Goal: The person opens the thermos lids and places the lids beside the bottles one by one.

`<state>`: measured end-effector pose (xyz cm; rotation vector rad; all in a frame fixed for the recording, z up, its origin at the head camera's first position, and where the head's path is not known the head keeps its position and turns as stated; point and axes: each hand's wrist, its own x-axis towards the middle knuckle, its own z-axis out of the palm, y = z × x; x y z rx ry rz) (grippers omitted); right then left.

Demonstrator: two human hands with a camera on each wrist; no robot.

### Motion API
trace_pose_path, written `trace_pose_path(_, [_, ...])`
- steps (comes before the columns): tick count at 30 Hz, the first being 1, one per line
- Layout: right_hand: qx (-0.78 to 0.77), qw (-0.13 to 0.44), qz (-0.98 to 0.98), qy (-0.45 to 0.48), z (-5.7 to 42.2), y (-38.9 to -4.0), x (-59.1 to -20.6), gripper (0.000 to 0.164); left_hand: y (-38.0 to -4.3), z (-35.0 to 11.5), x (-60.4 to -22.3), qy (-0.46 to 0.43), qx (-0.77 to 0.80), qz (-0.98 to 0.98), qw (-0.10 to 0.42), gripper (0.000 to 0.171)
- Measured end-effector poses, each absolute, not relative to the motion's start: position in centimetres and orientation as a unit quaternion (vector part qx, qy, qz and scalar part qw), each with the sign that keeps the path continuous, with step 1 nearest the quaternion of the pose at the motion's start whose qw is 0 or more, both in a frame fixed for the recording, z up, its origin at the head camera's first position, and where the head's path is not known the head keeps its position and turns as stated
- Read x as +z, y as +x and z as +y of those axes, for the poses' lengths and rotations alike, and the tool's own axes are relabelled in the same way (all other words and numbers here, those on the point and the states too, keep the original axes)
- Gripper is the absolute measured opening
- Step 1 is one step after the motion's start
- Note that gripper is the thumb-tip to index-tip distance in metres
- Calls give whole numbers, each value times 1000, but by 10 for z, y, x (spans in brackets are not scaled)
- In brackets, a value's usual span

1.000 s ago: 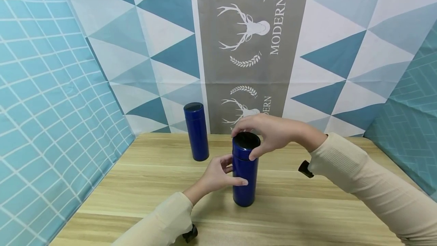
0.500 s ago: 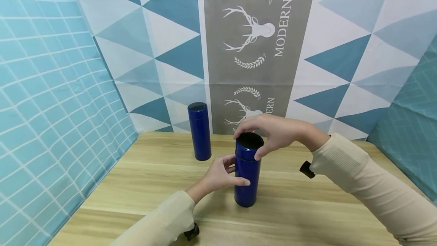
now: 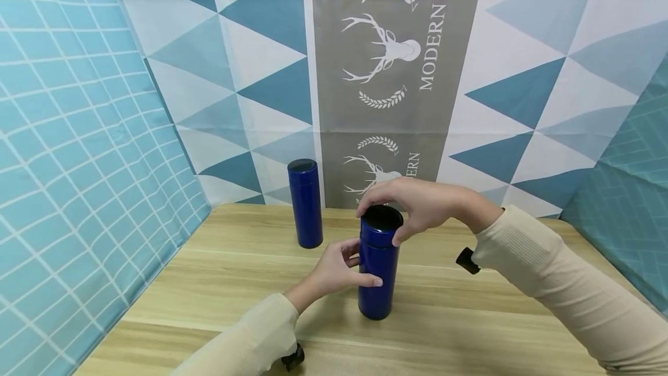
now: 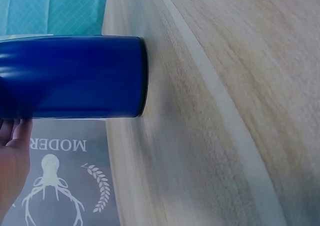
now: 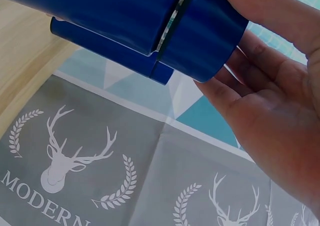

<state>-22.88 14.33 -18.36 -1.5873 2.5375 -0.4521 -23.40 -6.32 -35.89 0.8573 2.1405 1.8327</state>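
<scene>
A blue thermos flask (image 3: 374, 303) stands upright on the wooden table, its glossy black-topped lid (image 3: 382, 217) seated over the body. My left hand (image 3: 336, 268) grips the body from the left, thumb across the front, the other fingers partly hidden behind. From above, my right hand (image 3: 420, 205) holds the lid, thumb at the front right and fingers over the far left rim. In the right wrist view, a narrow seam with a silvery line shows between lid (image 5: 212, 38) and body. The left wrist view shows the flask's base (image 4: 135, 76) down at the tabletop.
A second blue flask (image 3: 306, 208) with a black top stands upright farther back to the left. The wooden table (image 3: 469, 318) reaches back to a patterned cloth (image 3: 386, 115). Tile-print cloth (image 3: 62, 132) hangs along the left side.
The head view has shifted slightly. My right thumb has crept a little to the right along the lid's front; my left hand keeps its grip on the body.
</scene>
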Motion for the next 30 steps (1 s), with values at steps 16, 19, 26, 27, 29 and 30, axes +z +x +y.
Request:
trace_pose_path(16, [-125,55,843,-520,140,-229,-175,66,-236,-61,-358,291,614,730,81,66])
trace_pose_path(19, [-117,43,858,-499,138,-224,-175,65,-234,-60,-359,288,617,727,85,67])
trace_pose_path(26, [-123,35,887,-443,137,-220,-175,61,-231,-60,-359,282,625,722,92,69])
trace_pose_path(27, [-122,35,889,-439,137,-221,-175,60,-231,-60,-359,282,624,723,91,69])
trace_pose_path(29, [-120,40,892,-435,137,-220,-174,57,-231,-60,-359,283,623,724,91,69])
trace_pose_path(30, [-120,44,893,-431,136,-220,-173,55,-231,-61,-358,284,622,724,90,69])
